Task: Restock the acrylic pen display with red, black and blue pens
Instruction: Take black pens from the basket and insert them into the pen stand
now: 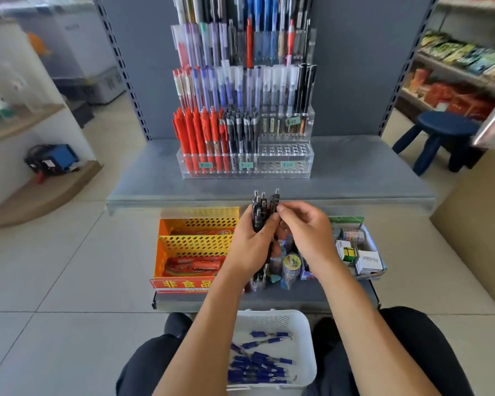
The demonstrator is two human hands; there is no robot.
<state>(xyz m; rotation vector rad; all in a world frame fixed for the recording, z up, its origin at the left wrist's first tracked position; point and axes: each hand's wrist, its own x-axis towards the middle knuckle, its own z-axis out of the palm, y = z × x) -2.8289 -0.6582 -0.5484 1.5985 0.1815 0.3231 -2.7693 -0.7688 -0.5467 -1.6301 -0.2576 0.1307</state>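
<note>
The left hand (250, 247) grips a bundle of black pens (262, 208) upright, fingers curled round the barrels, just below the front edge of the grey shelf (143, 178). The right hand (306, 234) pinches the top of one pen in that bundle between thumb and fingertips. The acrylic display (245, 164) stands on the shelf, its front row holding red pens (196, 132) at the left, black ones in the middle, and open holes at the right. Blue pens (257, 364) lie in a white basket (307, 332) between the person's knees.
</note>
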